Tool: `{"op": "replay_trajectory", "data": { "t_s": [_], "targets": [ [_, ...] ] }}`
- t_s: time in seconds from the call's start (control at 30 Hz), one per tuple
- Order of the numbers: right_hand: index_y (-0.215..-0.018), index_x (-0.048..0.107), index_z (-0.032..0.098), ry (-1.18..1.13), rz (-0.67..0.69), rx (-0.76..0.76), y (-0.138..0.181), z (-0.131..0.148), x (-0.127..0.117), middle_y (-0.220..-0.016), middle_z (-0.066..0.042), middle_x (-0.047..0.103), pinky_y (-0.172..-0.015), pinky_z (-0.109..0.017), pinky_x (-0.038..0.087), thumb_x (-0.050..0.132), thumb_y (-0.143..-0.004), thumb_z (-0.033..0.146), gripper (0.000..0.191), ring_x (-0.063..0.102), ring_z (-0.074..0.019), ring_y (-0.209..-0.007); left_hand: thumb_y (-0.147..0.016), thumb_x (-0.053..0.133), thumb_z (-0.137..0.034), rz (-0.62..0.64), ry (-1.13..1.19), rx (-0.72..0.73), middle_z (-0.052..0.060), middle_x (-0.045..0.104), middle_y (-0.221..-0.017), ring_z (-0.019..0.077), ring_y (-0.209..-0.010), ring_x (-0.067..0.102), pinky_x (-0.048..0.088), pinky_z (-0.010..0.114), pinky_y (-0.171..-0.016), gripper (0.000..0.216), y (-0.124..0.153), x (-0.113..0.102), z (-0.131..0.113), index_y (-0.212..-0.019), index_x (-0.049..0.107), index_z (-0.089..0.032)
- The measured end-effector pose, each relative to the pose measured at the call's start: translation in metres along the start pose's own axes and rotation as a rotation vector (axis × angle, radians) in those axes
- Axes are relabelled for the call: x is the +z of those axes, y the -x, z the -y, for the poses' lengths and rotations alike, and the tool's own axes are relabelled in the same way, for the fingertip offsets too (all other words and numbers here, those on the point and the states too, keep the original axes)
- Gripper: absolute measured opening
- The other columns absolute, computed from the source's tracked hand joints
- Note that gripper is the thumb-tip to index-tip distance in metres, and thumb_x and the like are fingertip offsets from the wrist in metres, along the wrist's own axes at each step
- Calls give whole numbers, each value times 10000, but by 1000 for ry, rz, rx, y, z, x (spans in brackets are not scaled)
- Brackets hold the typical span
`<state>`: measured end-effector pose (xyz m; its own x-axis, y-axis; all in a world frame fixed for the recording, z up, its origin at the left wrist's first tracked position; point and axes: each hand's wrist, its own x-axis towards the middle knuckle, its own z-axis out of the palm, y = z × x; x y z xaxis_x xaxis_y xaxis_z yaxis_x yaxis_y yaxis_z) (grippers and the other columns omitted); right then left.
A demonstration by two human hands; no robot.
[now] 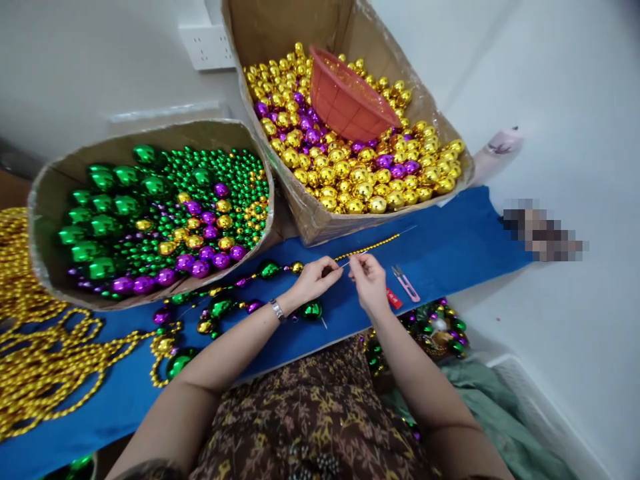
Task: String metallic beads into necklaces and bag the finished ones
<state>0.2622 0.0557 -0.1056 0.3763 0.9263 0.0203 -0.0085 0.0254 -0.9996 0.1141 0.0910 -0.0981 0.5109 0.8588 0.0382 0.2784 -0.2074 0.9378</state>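
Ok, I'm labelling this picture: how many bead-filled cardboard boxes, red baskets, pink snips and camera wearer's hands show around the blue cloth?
Cardboard boxes: 2, left box and back box
Red basket: 1
Pink snips: 1
Hands: 2, left hand and right hand
Total: 6

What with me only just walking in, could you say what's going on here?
A person is working with beads over a blue cloth. The left hand and right hand are pinched close together, apparently at a thin strand. A short run of small gold beads lies just beyond them. Pink snips lie to the right. Behind stand a box of mostly gold beads and another of mostly green ones.
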Motion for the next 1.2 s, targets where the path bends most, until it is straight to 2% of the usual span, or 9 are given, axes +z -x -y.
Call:
{"op": "replay_trajectory", "data": {
  "t_s": [0.17, 0.27, 0.43, 0.7, 0.87, 1.0, 1.03, 1.13, 1.2],
  "targets": [
    [-799, 494, 209, -53, -251, 26, -40, 1, -48, -640, 71, 506, -443, -147, 383, 642, -739, 567, 392, 482, -46, -490, -840, 554, -333, 41, -96, -15, -3, 577, -633, 126, -569, 490, 348, 244, -558, 193, -3, -6, 4, -735, 585, -174],
    [-822, 487, 214, 89, -359, 104, -62, -1, -88, -721, 57, 552, -427, -140, 381, 588, -746, 595, 402, 500, -36, -492, -811, 596, -351, 59, 63, -85, 8, 602, -662, 123, -576, 527, 360, 232, -541, 204, -4, -10, 5, -719, 577, -170],
    [-759, 526, 187, 270, -362, 215, -78, -9, -134, -656, 38, 583, -377, -143, 350, 675, -701, 495, 347, 482, -42, -436, -754, 674, -461, -3, 483, -266, 29, 641, -703, 84, -501, 526, 338, 201, -464, 324, -5, -14, 1, -749, 576, -153],
    [-744, 602, 170, 607, -338, 294, -79, -27, -155, -593, -18, 635, -437, -215, 402, 579, -805, 502, 338, 512, -95, -430, -715, 720, -502, -60, 697, -331, 28, 641, -693, 79, -484, 559, 395, 191, -460, 393, -5, -13, 3, -740, 565, -142],
    [-762, 665, 165, 857, -347, 235, -79, -24, -156, -638, -74, 661, -599, -283, 442, 604, -808, 441, 287, 613, -186, -614, -742, 677, -573, -74, 729, -348, 39, 633, -696, 85, -487, 563, 419, 199, -462, 454, -5, -12, 2, -753, 594, -126],
    [-946, 683, 169, 961, -307, 113, -66, -13, -132, -766, -91, 695, -688, -304, 445, 569, -840, 398, 276, 633, -217, -741, -771, 616, -628, -73, 712, -369, 49, 632, -689, 91, -504, 569, 429, 195, -475, 503, -5, -12, 1, -762, 604, -125],
    [-973, 680, 178, 959, -248, 41, -60, -9, -121, -789, -81, 699, -695, -299, 450, 555, -852, 394, 277, 634, -210, -749, -775, 605, -637, -71, 704, -368, 50, 631, -688, 92, -504, 569, 430, 195, -477, 512, -5, -12, 1, -767, 606, -124],
    [-966, 684, 196, 845, 77, -320, -35, 6, -80, -858, -62, 698, -698, -286, 479, 503, -905, 383, 267, 632, -182, -755, -779, 590, -648, -63, 681, -356, 48, 632, -691, 90, -502, 567, 430, 195, -484, 526, -5, -11, 2, -787, 615, -123],
    [-1014, 685, 223, 757, 257, -470, -18, 13, -52, -919, -52, 686, -725, -277, 498, 506, -921, 386, 259, 634, -166, -785, -779, 589, -649, -63, 665, -359, 42, 629, -678, 93, -500, 564, 424, 198, -481, 524, -5, -10, 3, -805, 621, -127]
  ]
}}
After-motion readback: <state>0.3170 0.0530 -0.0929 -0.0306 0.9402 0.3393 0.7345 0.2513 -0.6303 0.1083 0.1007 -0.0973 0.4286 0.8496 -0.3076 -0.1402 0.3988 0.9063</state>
